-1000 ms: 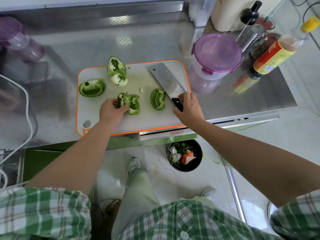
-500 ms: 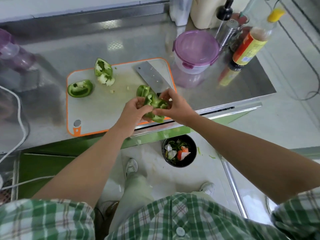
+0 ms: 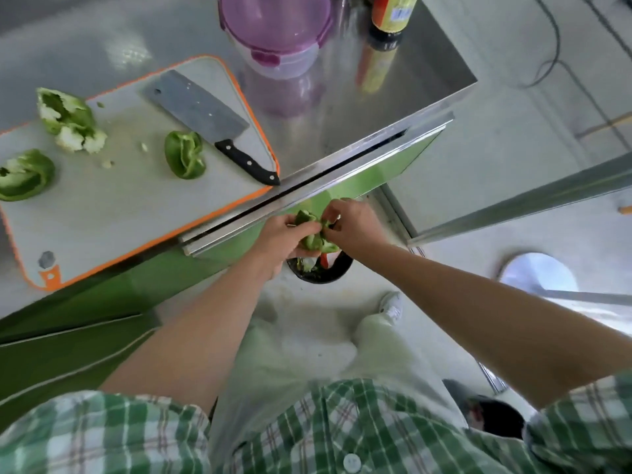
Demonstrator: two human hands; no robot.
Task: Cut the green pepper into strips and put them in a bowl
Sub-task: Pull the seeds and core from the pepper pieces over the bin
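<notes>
I am watching both hands held out past the front edge of the counter [image 3: 393, 80] and lower than it. The left hand [image 3: 280, 239] has its fingers curled round a pepper chunk [image 3: 313, 241]. The right hand [image 3: 357, 227] pinches the same chunk from the other side, fingertips bunched tight on it. The chunk sits between the two sets of fingers and is partly hidden by them, so I cannot make out its shape. Straight below the fingers, on the floor, stands a black bin [image 3: 337, 270] with scraps in it. The chunk is above it and clear of it.

Up and to the left of the fingers, the board [image 3: 113, 206] lies on the counter. The knife [image 3: 205, 112] lies flat on the board's corner nearest the fingers, handle towards them, and neither hand touches it. Just beyond the handle lies a pepper half [image 3: 184, 153]. Farther from the fingers lie a core piece [image 3: 66, 119] with white pith and a third piece [image 3: 24, 174], cut off by the frame's edge. Past the knife, well away from the fingers, a purple-lidded tub [image 3: 275, 27] and a bottle [image 3: 391, 12] stand near each other on the counter.
</notes>
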